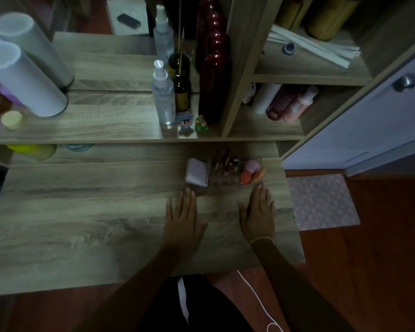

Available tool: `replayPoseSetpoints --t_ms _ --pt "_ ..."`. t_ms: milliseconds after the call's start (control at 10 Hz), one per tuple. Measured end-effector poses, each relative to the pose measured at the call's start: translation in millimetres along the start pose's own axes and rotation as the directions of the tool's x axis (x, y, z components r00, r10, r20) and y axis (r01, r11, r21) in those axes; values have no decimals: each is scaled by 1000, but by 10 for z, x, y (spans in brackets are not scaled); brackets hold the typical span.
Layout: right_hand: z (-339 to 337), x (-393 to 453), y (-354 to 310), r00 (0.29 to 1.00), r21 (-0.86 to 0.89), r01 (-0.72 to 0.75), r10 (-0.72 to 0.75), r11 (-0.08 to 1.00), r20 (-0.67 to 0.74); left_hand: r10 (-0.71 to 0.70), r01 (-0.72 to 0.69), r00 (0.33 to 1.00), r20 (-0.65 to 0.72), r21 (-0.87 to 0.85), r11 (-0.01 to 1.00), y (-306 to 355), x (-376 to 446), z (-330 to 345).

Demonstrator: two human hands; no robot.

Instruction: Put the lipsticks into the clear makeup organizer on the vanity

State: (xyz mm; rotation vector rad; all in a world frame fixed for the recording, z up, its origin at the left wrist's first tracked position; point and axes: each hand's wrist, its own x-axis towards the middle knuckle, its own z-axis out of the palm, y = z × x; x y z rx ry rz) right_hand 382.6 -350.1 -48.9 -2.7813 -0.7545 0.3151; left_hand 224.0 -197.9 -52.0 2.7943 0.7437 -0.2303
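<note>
The clear makeup organizer [228, 182] stands on the wooden vanity top [82, 224] near its right edge. Several lipsticks [222, 161] stand upright in its left compartments, and pink and orange makeup sponges [249, 171] fill its right side. My left hand [183, 219] lies flat on the vanity just in front of the organizer's left end, fingers apart, holding nothing. My right hand [259, 212] rests flat in front of the organizer's right end, also holding nothing, with a thin band at the wrist.
A white boxy item [197, 172] touches the organizer's left side. On the raised shelf [106, 125] stand a clear spray bottle [163, 97], a dark red bottle [213, 87], two small figurines [193, 122] and a white cylinder [22, 77]. A pale mat [321, 200] lies on the floor at the right.
</note>
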Motion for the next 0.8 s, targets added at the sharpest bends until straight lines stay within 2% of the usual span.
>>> replayPoseSetpoints --t_ms 200,500,800 --pt "-33 -4 -21 1000 -16 -11 11 1000 14 -18 19 1000 17 -18 1000 23 17 -21" --pt "-19 -6 -9 1000 -58 -12 13 998 16 32 -32 999 4 -18 999 -42 15 -30" --pt "115 -328 -120 994 -9 -106 106 994 -17 247 -246 969 0 -82 966 -296 -74 -160"
